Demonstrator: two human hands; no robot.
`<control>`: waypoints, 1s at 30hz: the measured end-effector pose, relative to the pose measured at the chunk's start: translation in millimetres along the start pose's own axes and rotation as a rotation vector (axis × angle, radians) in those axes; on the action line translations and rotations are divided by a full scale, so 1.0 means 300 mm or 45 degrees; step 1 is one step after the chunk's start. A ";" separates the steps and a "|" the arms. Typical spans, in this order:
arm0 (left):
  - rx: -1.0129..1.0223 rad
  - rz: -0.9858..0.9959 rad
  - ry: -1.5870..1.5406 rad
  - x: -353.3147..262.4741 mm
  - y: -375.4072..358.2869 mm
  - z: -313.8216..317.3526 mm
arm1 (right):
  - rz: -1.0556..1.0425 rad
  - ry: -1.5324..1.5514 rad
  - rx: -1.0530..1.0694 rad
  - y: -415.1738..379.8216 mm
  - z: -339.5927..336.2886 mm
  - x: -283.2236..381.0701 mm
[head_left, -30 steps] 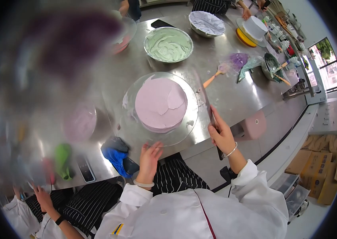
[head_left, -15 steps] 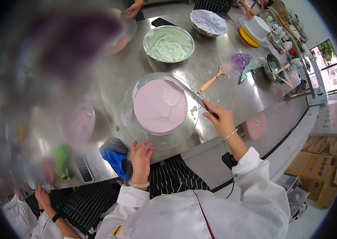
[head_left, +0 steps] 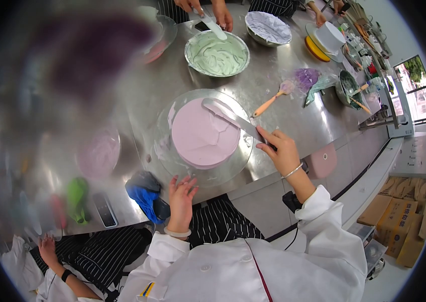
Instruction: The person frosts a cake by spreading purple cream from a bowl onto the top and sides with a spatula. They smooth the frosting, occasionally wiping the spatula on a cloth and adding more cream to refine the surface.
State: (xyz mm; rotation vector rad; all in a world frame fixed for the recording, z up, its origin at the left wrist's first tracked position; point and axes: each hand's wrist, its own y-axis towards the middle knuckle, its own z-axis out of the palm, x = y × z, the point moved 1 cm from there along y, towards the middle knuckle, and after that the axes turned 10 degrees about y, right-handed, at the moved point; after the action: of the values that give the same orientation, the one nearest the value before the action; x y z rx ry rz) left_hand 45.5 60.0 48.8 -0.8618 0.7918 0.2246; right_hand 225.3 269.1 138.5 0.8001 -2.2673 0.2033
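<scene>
At the far left the view is smeared and blurred, so what stands there you cannot trust. A green object (head_left: 78, 200) and a blue cloth (head_left: 145, 194) lie near the table edge (head_left: 253, 178), just beside your left hand (head_left: 181, 197). This hand is open, fingers spread, and holds nothing; its fingertips are at the near rim of the glass turntable (head_left: 165, 123). If you push the rim too fast, the cake may drift off the centre.

The pink cake (head_left: 204, 135) sits on the middle of the turntable, and its top cream shows ridges. The palette knife (head_left: 230, 117) lies flat across the top, blade tip near the far side. If you tilt the blade or press hard, I think it can dig into the cream — and drag it over the edge.

Your right hand (head_left: 282, 150) is closed around the knife handle. Beyond it, a co-worker's hands (head_left: 213, 12) work over the green cream bowl (head_left: 217, 53) — a wide sweep could come near them. The orange-handled spatula (head_left: 272, 98) lies close to your knife.
</scene>
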 end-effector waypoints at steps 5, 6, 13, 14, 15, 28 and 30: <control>0.014 -0.008 0.000 -0.001 -0.008 0.005 | -0.054 -0.053 0.031 -0.033 0.001 0.013; 0.012 -0.009 -0.001 0.001 -0.007 0.007 | -0.078 -0.059 0.033 -0.043 0.004 0.015; 0.088 -0.131 -0.078 0.027 -0.017 0.013 | -0.112 -0.022 0.068 -0.157 0.046 0.067; 0.110 -0.161 -0.091 0.028 -0.023 0.014 | -0.118 -0.023 0.069 -0.181 0.055 0.091; 0.106 -0.152 -0.096 0.035 -0.023 0.011 | -0.086 0.012 0.141 -0.205 0.067 0.120; -0.269 0.032 -0.366 -0.110 -0.170 -0.533 | -0.269 0.700 0.322 -0.049 1.008 0.569; -0.377 0.142 -0.445 -0.138 -0.157 -0.625 | -0.351 0.472 0.164 0.015 1.140 0.549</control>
State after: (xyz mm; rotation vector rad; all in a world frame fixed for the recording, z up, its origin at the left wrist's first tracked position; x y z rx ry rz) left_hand -60.5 -105.9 32.3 -1.0215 0.4847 0.5860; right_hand -65.9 69.5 -0.8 1.0386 -1.7908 0.3406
